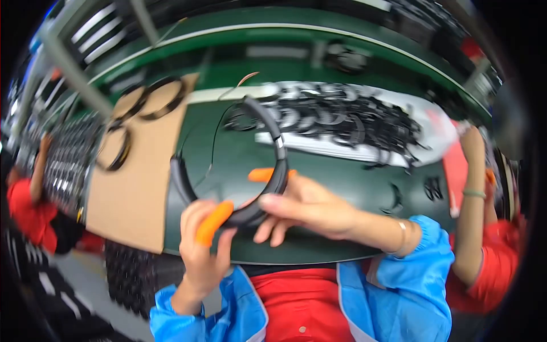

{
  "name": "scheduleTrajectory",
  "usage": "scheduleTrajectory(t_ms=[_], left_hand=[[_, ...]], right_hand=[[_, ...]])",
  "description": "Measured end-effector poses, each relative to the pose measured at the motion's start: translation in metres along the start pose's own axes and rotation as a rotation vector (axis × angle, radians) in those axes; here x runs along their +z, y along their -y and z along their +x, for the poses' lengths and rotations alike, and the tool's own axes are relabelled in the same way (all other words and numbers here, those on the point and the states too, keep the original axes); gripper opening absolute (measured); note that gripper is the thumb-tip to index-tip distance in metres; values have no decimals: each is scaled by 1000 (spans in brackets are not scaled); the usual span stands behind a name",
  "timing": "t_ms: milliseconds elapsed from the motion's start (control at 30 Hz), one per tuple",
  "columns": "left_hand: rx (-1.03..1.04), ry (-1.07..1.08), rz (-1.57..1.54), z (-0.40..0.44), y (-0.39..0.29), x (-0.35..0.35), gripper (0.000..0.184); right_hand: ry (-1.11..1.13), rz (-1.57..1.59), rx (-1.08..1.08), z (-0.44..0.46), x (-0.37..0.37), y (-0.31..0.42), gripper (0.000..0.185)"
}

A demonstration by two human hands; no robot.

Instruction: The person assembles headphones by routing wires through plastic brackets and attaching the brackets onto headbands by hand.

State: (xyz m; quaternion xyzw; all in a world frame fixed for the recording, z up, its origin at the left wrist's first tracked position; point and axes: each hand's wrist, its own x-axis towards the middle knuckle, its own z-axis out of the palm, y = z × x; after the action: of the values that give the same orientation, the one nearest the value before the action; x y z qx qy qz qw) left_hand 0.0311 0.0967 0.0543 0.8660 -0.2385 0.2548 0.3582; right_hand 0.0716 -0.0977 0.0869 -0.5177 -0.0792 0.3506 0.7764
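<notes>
Both hands grip a black C-shaped band (277, 176), held up over the dark green table with its open side toward the far left. My left hand (205, 242) closes on the lower left of the band, an orange finger cot (214, 222) on one finger. At the lower right, my right hand (310, 208) pinches the band between thumb and fingers; another orange finger cot (265, 174) shows behind it. A thin dark wire (214, 139) loops near the band's open side; where it attaches is unclear.
Many black curved parts (353, 122) lie heaped on a white plastic bag (319, 145) beyond my hands. Several black bands (165, 100) rest on a cardboard sheet (137, 188) at left. A co-worker's arm (473, 199) is at right, another person (34, 205) far left.
</notes>
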Motion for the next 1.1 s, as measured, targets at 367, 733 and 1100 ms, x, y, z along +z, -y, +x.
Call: scheduleTrajectory(t_ms=[367,733,1100], left_hand=[[-615,-2,-1171,-9,-13,45,43],[-435,62,-1136,-15,10,34,44],[-776,-239,-1570,-11,11,66,15]], right_hand=[[-127,-218,-115,-67,-21,-1,44],[-165,-354,-177,-81,-25,-18,47],[152,-892,-660,-98,-11,-49,44]])
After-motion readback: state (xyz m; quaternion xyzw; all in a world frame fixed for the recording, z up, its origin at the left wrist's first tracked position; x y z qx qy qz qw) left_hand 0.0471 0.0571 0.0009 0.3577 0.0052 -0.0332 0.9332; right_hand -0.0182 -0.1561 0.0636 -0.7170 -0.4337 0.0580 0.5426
